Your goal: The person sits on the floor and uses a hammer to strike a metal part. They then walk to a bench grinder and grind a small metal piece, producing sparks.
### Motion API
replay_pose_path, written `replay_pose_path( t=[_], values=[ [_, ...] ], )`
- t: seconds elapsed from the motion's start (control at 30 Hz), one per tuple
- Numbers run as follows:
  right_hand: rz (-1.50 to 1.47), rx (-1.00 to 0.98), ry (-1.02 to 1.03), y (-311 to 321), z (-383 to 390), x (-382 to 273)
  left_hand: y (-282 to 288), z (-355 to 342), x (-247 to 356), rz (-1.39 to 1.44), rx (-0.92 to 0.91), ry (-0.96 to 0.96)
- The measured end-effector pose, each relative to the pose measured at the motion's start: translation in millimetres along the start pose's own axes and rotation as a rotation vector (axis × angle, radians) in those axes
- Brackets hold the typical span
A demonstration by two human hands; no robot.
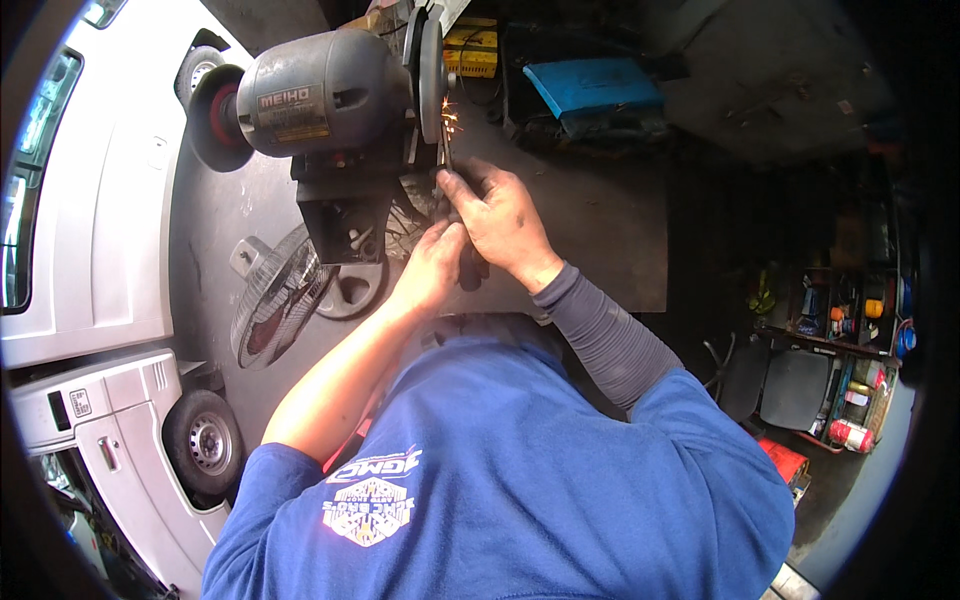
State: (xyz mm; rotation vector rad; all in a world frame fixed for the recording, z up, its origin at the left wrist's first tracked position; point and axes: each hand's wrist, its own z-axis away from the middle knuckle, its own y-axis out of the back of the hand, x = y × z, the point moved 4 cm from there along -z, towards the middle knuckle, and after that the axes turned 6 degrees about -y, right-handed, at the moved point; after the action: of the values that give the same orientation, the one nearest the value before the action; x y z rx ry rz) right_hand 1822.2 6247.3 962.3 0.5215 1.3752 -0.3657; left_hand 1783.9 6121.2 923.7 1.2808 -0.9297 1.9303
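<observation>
A grey bench grinder (335, 90) stands ahead of me, its grinding wheel (432, 85) on the right end. Orange sparks (449, 118) fly off the wheel's edge, where a thin dark metal piece (445, 155) meets it. My right hand (502, 222) is closed round this piece just below the wheel, thumb stretched along it. Close underneath, my left hand (433, 265) has its fingers curled at the lower end, which is mostly hidden by both hands. What exact kind of part it is cannot be made out.
Below the grinder's black stand (340, 215) is a fan (275, 300) in a wire cage. White vehicles (100, 200) line the left. A blue panel (590, 85) and a yellow box (472, 50) lie farther off. Cluttered shelves (840, 310) and a dark chair (795, 390) stand right.
</observation>
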Motion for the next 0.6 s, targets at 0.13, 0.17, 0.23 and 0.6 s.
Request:
replay_pose_path(
  t=[0.13, 0.17, 0.23, 0.6],
  values=[
    [0.065, -0.003, 0.063, 3.0, -1.8, -6.1, -2.7, -1.9, 1.0, 0.037, 0.02, 0.013],
    [0.056, -0.01, 0.049, 3.4, -2.6, -5.5, -3.0, -2.5, 1.1, 0.036, 0.022, 0.008],
    [0.037, -0.027, 0.029, 4.4, -5.6, -3.8, -2.7, -4.2, 1.4, 0.01, 0.031, -0.018],
    [0.078, -0.105, 0.028, 15.9, -9.0, -2.4, -18.1, -5.7, -0.1, 0.023, 0.129, -0.036]
  ],
)
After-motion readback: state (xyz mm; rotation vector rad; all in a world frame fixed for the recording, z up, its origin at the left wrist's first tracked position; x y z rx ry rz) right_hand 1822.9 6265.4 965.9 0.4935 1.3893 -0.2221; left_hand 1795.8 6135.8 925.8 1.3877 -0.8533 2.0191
